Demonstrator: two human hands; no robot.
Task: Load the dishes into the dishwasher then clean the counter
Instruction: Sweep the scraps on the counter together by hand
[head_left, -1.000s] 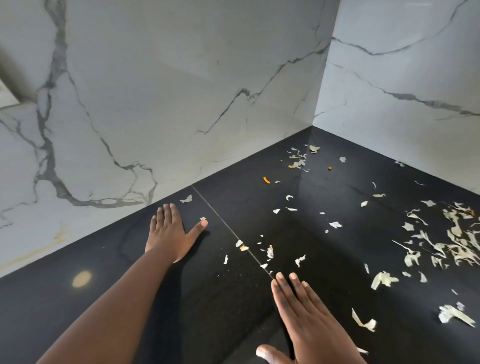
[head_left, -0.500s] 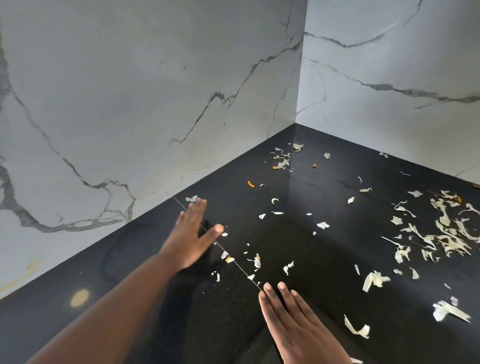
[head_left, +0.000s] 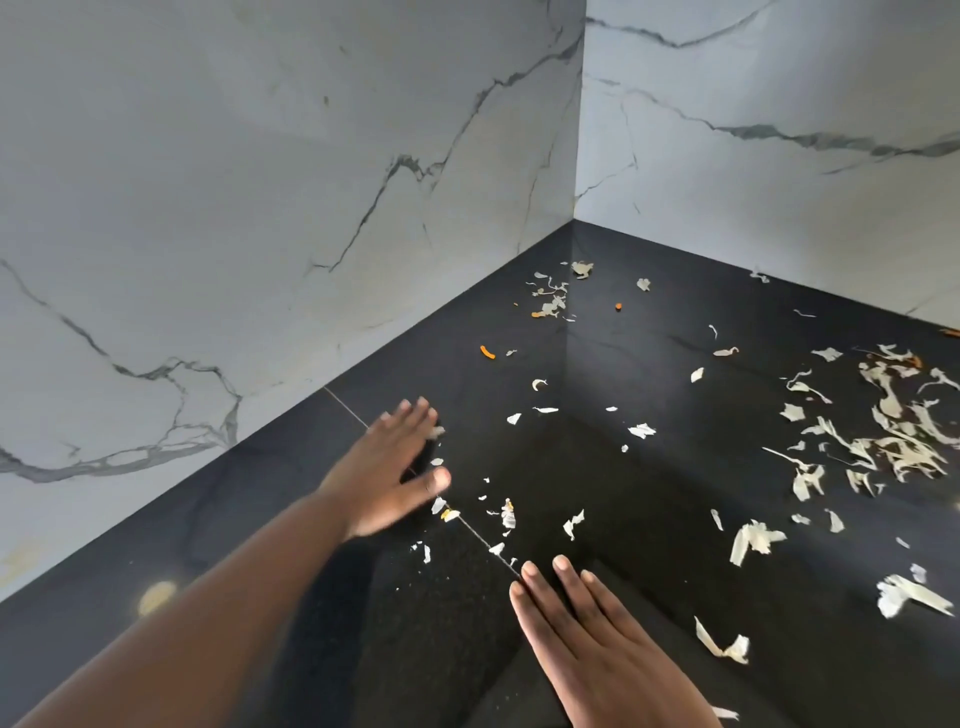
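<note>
Counter (head_left: 649, 519): black stone, filling the lower frame from 7 to 4 o'clock, met by the white marble walls (head_left: 260, 208) in a corner at 12 o'clock. No dishes or dishwasher in view; the step in hand is judged to be the counter clean.

Vegetable scraps (head_left: 883, 436): pale peelings scattered over the surface, heaviest at 3 o'clock, a smaller cluster near the corner at 12 o'clock, loose flecks along the slab seam (head_left: 478, 535) at centre. A few orange bits (head_left: 487, 352) lie at 11 o'clock of centre.

Left hand (head_left: 387, 470): fingers straight and close together, thumb spread, nothing held; motion-blurred, so contact with the surface cannot be told for certain. Small flecks lie just beside its thumb and fingertips.

Right hand (head_left: 602, 644): laid flat at 6 o'clock, fingers straight and together, nothing gripped; fingertips near the seam.

Handling notes, as judgement:
- The left palm edge is best kept low against the stone so thin flecks are not skipped.
- Scraps are best gathered toward the right hand, used as a stop, into one pile.
- The corner cluster and the large heap at 3 o'clock call for separate sweeps.
- Fast strokes could scatter light peelings; damp ones may cling and need wiping with a cloth.
</note>
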